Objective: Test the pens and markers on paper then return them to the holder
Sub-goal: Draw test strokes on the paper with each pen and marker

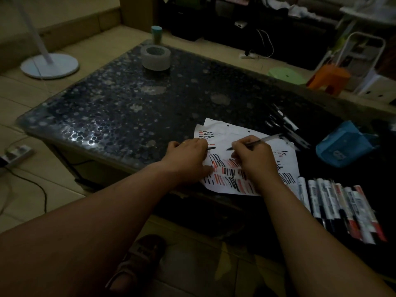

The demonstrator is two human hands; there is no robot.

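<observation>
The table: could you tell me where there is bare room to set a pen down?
Bare: the wide stretch of table between the grey dish and the paper, out to the left edge. Crowded: the right side, with loose pens, blue pouch and marker row.

Left arm: bare, reaching from lower left to the left edge of the paper (pixel 231 133).
Left hand (pixel 188 159): back up on that edge, fingers curled, pinching a short black cap (pixel 211 148).
Right arm: bare, crossing the paper's near edge.
Right hand (pixel 255 161): over the paper's middle, gripping a pen (pixel 254 144), tip pointing left.
</observation>
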